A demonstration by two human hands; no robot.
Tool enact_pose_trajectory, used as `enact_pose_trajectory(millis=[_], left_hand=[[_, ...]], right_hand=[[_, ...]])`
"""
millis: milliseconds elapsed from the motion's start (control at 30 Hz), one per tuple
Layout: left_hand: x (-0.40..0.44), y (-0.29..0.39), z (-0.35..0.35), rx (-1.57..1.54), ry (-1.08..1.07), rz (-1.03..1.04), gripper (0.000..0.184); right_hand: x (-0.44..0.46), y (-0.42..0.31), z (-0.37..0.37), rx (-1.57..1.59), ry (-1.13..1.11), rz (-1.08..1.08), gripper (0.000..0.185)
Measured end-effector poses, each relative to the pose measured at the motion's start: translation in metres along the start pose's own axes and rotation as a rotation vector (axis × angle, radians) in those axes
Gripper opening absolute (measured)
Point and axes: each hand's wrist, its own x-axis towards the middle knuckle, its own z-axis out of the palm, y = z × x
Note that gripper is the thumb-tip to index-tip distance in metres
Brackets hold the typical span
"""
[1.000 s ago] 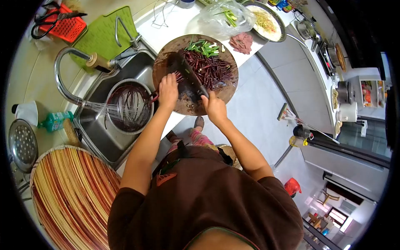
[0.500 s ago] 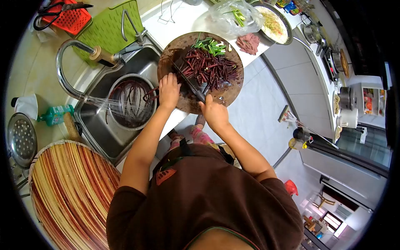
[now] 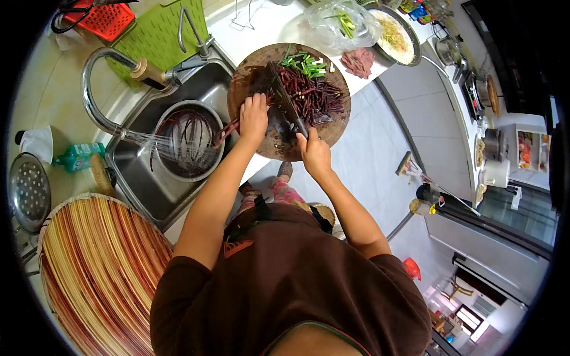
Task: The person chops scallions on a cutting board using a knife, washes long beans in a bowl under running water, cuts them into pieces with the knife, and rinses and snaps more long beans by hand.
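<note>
My right hand point(image 3: 314, 154) is wrapped round the handle of a dark kitchen knife point(image 3: 286, 98), whose broad blade slants across the round wooden cutting board point(image 3: 244, 77). Just left of the blade, my left hand point(image 3: 254, 117) has its fingers closed over long purple beans point(image 3: 228, 129). Their far ends trail off the board toward the sink. To the right of the knife lies a heap of cut purple bean pieces point(image 3: 317, 101), with chopped green onion point(image 3: 306, 64) at its top edge. The bean tips under my left fingers are mostly hidden.
Water runs from the faucet point(image 3: 95, 113) into a metal pot point(image 3: 218, 155) holding more long beans, inside the sink point(image 3: 127, 193). A pink cloth point(image 3: 358, 62), a plastic bag point(image 3: 332, 26) and a pan of shredded food point(image 3: 395, 38) sit beyond the board.
My right hand and the knife have shifted right, and the blade stands nearer the cut heap. My left hand has moved slightly right and up with the beans.
</note>
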Motion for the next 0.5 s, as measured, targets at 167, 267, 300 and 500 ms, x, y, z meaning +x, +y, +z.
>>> enact_pose_trajectory(millis=[167,267,300,500], left_hand=[[-0.004,-0.003,-0.027,-0.121,0.047,-0.099,0.055],[-0.027,-0.02,-0.036,-0.075,0.051,-0.111,0.058],[-0.032,-0.023,-0.039,-0.059,0.048,-0.096,0.056],[-0.041,-0.024,-0.033,0.001,0.034,-0.037,0.038]], right_hand=[[-0.011,-0.007,-0.022,-0.12,0.073,-0.145,0.035],[-0.022,-0.013,-0.021,-0.186,0.036,-0.22,0.034],[-0.025,-0.018,-0.02,-0.195,-0.003,-0.21,0.033],[-0.028,-0.021,0.0,-0.248,-0.041,-0.232,0.033]])
